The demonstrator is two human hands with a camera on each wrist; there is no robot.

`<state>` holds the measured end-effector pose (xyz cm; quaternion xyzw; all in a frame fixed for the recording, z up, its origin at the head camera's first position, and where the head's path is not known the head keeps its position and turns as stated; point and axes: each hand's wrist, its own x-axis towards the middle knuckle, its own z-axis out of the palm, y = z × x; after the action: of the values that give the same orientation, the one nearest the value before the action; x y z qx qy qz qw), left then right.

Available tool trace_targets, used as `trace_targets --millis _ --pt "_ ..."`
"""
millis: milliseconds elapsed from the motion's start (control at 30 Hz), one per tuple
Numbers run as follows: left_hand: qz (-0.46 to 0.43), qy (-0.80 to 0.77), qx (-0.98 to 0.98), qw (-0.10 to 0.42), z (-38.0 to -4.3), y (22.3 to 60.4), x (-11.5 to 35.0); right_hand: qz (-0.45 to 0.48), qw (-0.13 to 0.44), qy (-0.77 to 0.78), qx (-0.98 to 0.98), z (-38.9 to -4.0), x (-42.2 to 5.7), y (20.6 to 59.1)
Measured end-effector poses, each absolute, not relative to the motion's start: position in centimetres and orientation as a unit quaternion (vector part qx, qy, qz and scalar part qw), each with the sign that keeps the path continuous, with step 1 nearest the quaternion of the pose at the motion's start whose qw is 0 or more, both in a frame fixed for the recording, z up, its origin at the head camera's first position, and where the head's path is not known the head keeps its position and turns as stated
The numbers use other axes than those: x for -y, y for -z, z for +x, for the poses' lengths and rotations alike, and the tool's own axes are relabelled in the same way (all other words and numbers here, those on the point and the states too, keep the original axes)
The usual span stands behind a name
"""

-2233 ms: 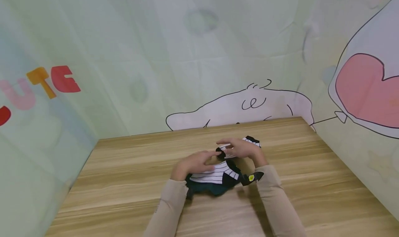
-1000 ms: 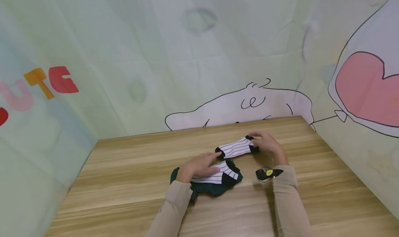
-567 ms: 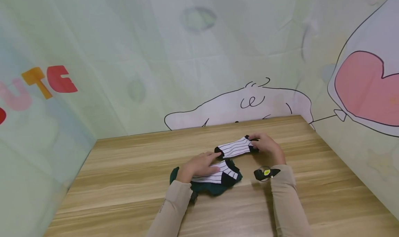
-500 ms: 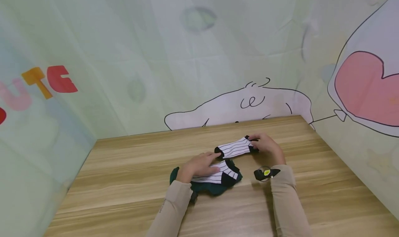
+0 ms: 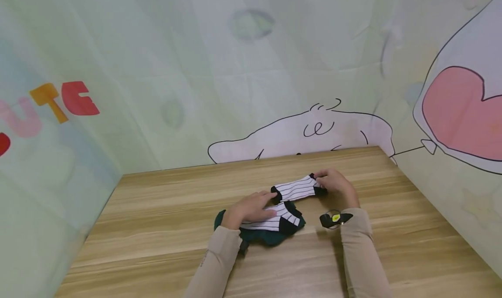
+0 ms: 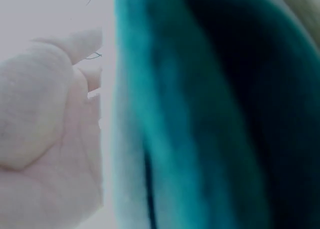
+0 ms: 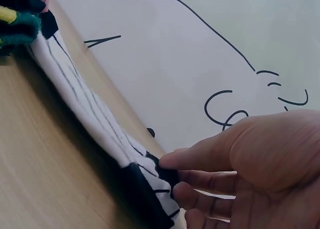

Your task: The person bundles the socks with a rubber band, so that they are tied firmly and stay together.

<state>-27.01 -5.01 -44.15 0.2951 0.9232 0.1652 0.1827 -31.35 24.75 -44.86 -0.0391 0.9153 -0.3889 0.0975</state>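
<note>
Two white socks with dark stripes and black toes, heels and cuffs lie on the table. By its cuff end, the far sock [image 5: 296,189] is pinched between the thumb and fingers of my right hand [image 5: 335,181], clearly seen in the right wrist view. My left hand [image 5: 251,208] lies over the near sock [image 5: 266,223], its fingers extended and the index fingertip at the far sock's black toe. Dark green cloth [image 5: 270,238] sits under the near sock. In the left wrist view, blurred teal fabric [image 6: 190,139] hides most of the fingers.
The wood-grain table [image 5: 164,228] meets a printed curtain [image 5: 176,71] at the back and on both sides. A black strap device [image 5: 333,219] is at my right wrist.
My right hand has moved from the far sock's toe end rightward to its cuff end and holds it there. The far sock has shifted slightly nearer. My left hand has stayed nearly still.
</note>
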Motion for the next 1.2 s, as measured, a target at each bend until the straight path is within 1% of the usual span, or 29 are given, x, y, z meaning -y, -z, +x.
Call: trace_targets --millis 133,300,500,900,1200 --pt "0.306 -0.175 -0.919 0.179 -27.1 44.0 5.1 -0.033 0.082 0.398 -0.913 -31.4 -24.9 44.7" --pt "0.325 -0.200 -0.911 0.159 -27.3 43.8 5.6 -0.024 0.069 0.472 -0.879 -31.3 -24.9 44.4" --pt "0.327 -0.226 -0.907 0.137 -27.4 43.4 6.2 -0.014 0.079 0.510 -0.856 -30.9 -24.6 43.8" --pt "0.302 -0.275 -0.906 0.109 -27.7 42.6 7.5 0.007 0.085 0.503 -0.860 -30.5 -24.4 42.9" --pt "0.292 -0.299 -0.908 0.029 -27.8 41.7 8.5 0.041 0.043 0.502 -0.863 -30.6 -22.7 41.9"
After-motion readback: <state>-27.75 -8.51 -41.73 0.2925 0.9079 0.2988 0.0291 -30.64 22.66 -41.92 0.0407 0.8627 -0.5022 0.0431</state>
